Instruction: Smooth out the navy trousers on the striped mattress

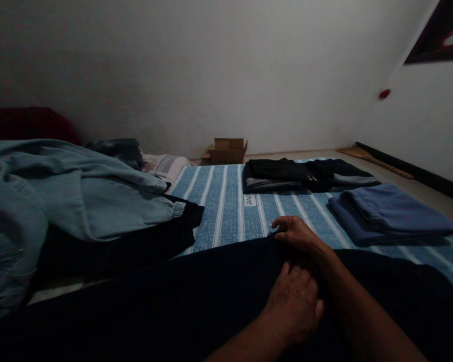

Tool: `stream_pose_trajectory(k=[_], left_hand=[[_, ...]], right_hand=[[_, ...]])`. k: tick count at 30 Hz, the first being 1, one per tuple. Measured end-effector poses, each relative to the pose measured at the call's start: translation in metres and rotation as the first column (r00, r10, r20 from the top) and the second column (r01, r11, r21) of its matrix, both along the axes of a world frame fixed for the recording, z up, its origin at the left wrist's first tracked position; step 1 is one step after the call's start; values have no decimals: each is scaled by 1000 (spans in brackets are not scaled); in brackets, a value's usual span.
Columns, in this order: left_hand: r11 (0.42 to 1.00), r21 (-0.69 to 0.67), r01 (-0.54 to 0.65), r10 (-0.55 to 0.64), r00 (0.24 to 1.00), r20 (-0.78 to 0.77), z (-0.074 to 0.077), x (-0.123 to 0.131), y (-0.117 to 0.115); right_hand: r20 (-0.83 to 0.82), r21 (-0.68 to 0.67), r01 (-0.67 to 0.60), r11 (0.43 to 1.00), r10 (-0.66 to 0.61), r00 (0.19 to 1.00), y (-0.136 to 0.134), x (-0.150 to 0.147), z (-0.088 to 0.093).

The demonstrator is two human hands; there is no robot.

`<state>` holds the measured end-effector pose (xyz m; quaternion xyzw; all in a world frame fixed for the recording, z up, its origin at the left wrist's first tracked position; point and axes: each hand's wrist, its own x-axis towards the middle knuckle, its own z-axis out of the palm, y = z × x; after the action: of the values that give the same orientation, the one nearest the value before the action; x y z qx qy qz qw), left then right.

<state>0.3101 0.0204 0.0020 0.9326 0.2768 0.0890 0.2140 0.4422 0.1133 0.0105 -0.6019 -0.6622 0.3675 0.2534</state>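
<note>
Head view: right fingers (281, 220) in a pinch on dark cloth (211, 281), grip of left fingers (295, 273) unclear

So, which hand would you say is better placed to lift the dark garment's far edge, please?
Probably the right hand: it is already at the far edge of the dark garment, while the left hand is over the nearer part, closer to the camera.

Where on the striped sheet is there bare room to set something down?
The widest bare patch of striped sheet lies mid-view, between the pale blue garment, the black folded pile and the foreground dark cloth. It narrows rightward between that pile and the folded blue garment. The left is crowded: the pale one overlaps a dark garment.
</note>
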Motion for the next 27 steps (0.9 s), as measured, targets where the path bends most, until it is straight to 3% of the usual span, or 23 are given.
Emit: stream_pose_trajectory(k=[6,14,27], left_hand=[[1000,1,0,0,1000,19,-4,0,0],[1000,8,-11,11,1000,-17,-6,1,-1],[999,32,-1,1,1000,-12,-3,0,0]], right_hand=[[-40,-72,39,997,-42,998,3,4,-4],[-122,-187,-22,982,-1,993,-3,8,7],[-167,-176,30,984,-60,984,-5,-1,6]])
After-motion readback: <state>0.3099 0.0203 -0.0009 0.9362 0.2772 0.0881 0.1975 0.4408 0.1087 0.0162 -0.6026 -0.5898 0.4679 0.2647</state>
